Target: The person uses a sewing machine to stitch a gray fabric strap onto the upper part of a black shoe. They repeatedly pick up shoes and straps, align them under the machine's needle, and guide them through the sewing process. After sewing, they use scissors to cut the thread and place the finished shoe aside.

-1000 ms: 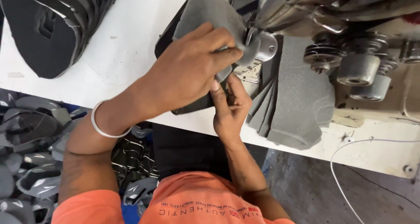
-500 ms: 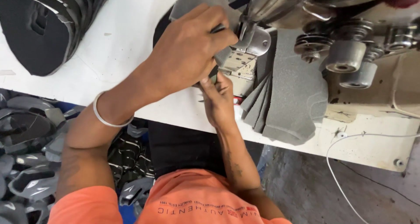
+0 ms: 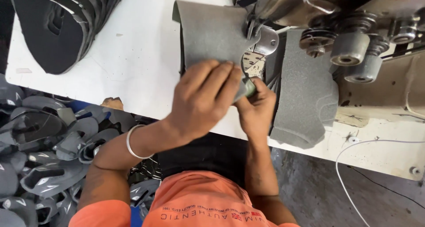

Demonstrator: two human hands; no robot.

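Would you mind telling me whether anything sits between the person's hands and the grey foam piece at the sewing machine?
Nothing visible does: the left hand lies flat on the grey foam piece, and the right hand pinches its near edge beside the metal presser foot.
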